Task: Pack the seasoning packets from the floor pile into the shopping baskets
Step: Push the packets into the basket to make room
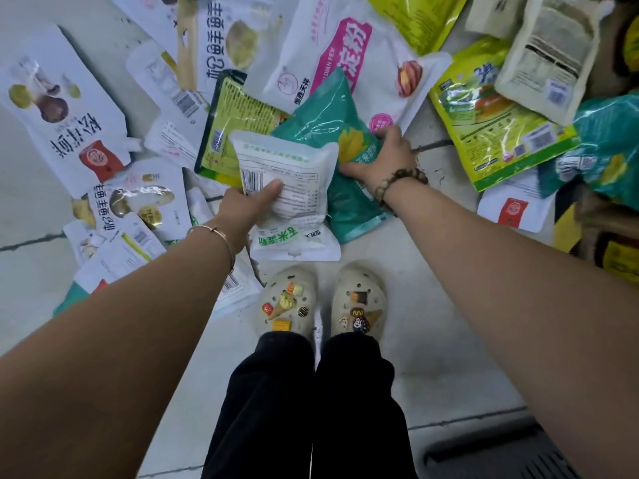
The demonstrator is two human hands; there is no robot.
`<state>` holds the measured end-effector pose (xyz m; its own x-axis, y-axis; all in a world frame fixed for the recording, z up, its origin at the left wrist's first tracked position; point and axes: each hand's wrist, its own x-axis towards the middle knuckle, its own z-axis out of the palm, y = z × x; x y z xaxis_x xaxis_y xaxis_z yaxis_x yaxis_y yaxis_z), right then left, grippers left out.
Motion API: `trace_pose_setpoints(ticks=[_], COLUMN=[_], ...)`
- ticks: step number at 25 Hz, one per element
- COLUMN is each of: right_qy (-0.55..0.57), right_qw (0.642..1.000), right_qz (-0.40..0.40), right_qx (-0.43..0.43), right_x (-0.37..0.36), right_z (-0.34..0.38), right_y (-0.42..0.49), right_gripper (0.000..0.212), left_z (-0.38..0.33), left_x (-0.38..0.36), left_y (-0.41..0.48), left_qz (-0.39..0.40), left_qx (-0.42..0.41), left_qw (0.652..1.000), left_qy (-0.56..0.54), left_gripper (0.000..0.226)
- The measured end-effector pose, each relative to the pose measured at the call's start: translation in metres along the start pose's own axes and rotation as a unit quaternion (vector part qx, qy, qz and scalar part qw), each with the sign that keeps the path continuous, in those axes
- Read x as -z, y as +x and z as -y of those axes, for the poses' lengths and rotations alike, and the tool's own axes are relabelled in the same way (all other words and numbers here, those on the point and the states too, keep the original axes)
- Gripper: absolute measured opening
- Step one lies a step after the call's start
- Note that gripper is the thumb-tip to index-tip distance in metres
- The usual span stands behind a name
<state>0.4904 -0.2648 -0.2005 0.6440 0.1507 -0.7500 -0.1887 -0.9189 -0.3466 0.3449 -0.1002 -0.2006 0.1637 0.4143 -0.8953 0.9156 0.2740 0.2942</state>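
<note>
I see bare floor [432, 305] open to the right of my shoes [359, 299] and along the left edge. Ahead, packets overlap with hardly a gap (the white packet [287, 167] in my left hand [242, 209] lies across the teal packet [321, 108] that my right hand [380, 157] grips).

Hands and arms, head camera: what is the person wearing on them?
Both arms are bare, with no sleeves in view and no gloves. The left hand has a thin gold-coloured bangle at its wrist. The right hand has a bracelet of brown beads at its wrist.
</note>
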Motion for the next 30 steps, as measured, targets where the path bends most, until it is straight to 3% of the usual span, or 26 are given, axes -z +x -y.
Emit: trace_pose_setpoints(ticks=[3, 7, 11, 14, 18, 23, 30], right_qy=[-0.018, 0.005, -0.009, 0.114, 0.266, 0.358, 0.478], right_qw=[0.999, 1.000, 0.999, 0.993, 0.962, 0.920, 0.825], right_qz=[-0.020, -0.014, -0.004, -0.007, -0.040, -0.119, -0.246], right_qx=[-0.030, 0.007, 0.048, 0.014, -0.050, -0.108, -0.175], right_x=[-0.008, -0.005, 0.003, 0.011, 0.027, 0.052, 0.079], right_z=[0.000, -0.008, -0.018, -0.023, -0.025, -0.016, -0.022], right_y=[0.005, -0.003, -0.030, -0.069, -0.134, -0.215, -0.315], right_gripper=[0.079, 0.036, 0.022, 0.019, 0.020, 0.007, 0.015], left_z=[0.005, 0.007, -0.001, -0.012, -0.031, -0.068, -0.090], left_x=[-0.001, 0.003, 0.014, 0.026, 0.044, 0.056, 0.048], left_y=[0.000, -0.011, -0.035, -0.066, -0.114, -0.177, -0.257], left_qz=[0.001, -0.027, -0.062, -0.086, -0.112, -0.111, -0.041], left_qx=[-0.013, -0.042, -0.067, -0.083, -0.080, -0.146, -0.194], left_qw=[1.000, 0.998, 0.990, 0.979, 0.979, 0.965, 0.953], left_qy=[-0.017, -0.028, 0.108, 0.164, 0.148, 0.187, 0.227], left_gripper=[0.062, 0.049, 0.036, 0.043, 0.049, 0.049, 0.047])
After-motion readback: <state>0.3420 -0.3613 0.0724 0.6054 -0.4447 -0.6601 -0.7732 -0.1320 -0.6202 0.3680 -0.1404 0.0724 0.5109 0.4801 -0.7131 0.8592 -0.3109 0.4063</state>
